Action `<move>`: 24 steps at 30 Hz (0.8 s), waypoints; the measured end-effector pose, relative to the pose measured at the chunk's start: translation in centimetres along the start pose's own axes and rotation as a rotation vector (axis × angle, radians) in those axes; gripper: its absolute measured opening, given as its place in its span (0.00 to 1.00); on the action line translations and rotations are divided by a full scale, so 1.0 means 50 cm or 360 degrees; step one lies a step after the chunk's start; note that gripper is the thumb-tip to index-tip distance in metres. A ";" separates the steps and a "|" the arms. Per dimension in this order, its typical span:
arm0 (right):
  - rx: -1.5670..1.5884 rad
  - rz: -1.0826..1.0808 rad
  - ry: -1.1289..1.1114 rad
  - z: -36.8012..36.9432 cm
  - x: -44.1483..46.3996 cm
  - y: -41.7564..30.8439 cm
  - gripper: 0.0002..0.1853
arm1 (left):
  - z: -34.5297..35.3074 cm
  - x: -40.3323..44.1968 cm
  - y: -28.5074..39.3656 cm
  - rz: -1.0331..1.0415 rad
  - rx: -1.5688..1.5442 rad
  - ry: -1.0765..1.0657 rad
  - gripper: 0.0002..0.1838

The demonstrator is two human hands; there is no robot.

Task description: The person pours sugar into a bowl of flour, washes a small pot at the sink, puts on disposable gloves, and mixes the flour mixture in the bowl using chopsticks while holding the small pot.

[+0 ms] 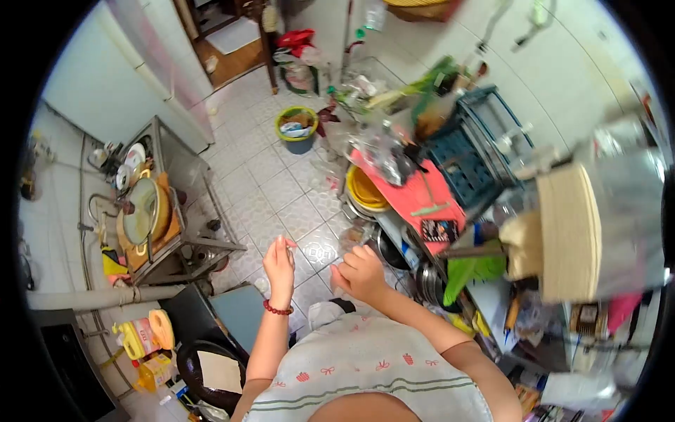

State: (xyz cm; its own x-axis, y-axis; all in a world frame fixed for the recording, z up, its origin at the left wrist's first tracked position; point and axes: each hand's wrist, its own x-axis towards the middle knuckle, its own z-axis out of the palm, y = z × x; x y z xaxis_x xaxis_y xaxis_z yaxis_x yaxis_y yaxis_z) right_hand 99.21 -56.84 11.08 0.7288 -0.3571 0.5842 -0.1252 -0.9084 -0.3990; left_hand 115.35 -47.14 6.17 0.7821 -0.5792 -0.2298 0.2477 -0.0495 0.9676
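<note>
The left hand point(280, 267) is held near the centre of the frame over the tiled floor point(278, 186), and the right hand point(361, 274) is held just to its right. The fingers of both are bent; whether anything is grasped cannot be told. A dark pan point(388, 250) is seen right of centre, near the right hand, and a lidded pot point(143, 209) is placed at left.

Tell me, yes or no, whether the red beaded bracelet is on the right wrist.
No, the bracelet circles the left wrist.
</note>
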 end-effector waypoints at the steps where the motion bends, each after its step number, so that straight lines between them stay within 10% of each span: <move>1: 0.0056 -0.0013 -0.0020 0.030 0.029 0.013 0.15 | -0.016 0.028 0.002 -0.0013 -0.0035 0.0047 0.22; 24: 0.0482 -0.0523 -0.0326 0.792 1.256 0.455 0.09 | -0.272 1.266 0.365 0.0234 0.0096 0.0456 0.26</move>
State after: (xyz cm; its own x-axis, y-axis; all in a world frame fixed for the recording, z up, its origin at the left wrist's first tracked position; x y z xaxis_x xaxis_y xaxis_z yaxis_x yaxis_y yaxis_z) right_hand 168.80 -91.30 10.72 0.8179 0.0158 0.5751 0.3130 -0.8509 -0.4219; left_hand 177.15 -73.63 7.84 0.9382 -0.3316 -0.0991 0.0926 -0.0353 0.9951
